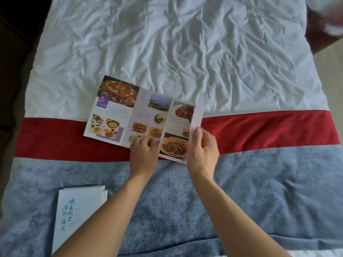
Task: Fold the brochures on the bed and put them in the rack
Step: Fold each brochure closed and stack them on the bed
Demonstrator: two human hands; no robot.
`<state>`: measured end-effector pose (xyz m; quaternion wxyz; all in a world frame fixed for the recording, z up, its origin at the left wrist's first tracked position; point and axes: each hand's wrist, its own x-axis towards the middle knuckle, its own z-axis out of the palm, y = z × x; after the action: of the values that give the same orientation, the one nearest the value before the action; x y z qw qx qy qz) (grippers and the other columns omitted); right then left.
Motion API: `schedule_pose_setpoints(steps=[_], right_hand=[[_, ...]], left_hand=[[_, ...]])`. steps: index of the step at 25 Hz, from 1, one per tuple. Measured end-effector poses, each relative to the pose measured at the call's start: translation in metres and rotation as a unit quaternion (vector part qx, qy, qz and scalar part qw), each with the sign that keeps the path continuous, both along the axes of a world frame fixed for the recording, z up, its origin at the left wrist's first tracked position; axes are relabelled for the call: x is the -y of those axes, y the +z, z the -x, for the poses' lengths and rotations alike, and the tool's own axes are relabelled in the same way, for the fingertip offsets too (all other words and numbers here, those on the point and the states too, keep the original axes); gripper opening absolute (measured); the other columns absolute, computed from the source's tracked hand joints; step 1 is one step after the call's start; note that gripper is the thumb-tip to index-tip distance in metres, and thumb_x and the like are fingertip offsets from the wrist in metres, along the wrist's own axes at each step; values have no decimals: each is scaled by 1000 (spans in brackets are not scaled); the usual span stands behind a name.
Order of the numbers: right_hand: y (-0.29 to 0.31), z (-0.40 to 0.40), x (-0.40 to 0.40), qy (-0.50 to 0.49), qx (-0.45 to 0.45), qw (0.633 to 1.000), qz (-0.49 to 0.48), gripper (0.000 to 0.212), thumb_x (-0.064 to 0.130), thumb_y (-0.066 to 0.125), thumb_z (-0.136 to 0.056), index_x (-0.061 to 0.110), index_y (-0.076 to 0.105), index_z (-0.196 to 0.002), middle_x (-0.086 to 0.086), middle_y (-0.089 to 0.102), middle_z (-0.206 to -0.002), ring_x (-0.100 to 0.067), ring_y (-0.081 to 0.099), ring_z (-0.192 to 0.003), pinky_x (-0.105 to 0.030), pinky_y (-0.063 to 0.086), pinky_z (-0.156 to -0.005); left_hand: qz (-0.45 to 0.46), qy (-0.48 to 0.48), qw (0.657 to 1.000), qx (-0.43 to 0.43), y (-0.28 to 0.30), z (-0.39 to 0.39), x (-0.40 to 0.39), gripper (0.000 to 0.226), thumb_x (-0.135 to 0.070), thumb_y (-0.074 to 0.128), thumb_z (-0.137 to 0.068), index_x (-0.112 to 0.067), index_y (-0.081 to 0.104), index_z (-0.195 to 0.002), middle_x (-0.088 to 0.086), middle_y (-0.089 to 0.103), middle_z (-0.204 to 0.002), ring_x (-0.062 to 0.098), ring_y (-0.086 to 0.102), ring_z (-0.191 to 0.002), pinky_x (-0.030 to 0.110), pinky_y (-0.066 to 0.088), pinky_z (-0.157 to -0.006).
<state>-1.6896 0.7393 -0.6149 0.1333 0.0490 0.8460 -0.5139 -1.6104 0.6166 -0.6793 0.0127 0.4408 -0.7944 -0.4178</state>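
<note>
Lying open across the middle of the bed [185,52], the brochure [130,112] straddles the line where the white sheet meets the red band [259,127] of the bed runner, its left panels flat and tilted. The left hand [143,154] presses the brochure's near edge at the centre panel, fingers curled down onto the paper. The right hand [202,147] pinches the rightmost panel, lifted upright off the bed, thumb and fingers clamped on its near end. A stack of folded brochures [78,210] sits near the bed's near left corner on the blue runner [259,191], partly under the left forearm. Wide rumpled sheet lies free toward the far edge, and the runner's right side is open.
</note>
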Motion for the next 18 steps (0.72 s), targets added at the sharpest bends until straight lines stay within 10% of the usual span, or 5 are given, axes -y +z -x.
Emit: schedule_pose_setpoints(steps=[4,10,18], right_hand=[[-20,-17,19,129,40,987,-84,43,52,49,-93,28,68,-123,8,54,-138,-10,46,-126,-33,41,-105],[-47,-24,9,95,47,966,-235,79,34,67,-87,20,25,-153,-7,23,-160,-28,31,-140,-52,40,-108],[-57,-10,22,-34,120,980,-154,84,21,67,-83,17,25,-156,0,53,-115,-15,52,-96,-43,49,-87]], left_hand=[[-9,113,991,-74,11,-3,27,37,-38,34,-99,-16,60,-85,-8,59,-87,12,53,-88,38,47,-82],[134,16,990,43,-5,-26,76,48,-26,64,-90,-12,53,-134,11,43,-147,32,37,-134,45,35,-107],[111,115,979,127,-13,-34,109,103,-56,68,-83,-12,11,-156,24,1,-163,39,1,-150,54,12,-120]])
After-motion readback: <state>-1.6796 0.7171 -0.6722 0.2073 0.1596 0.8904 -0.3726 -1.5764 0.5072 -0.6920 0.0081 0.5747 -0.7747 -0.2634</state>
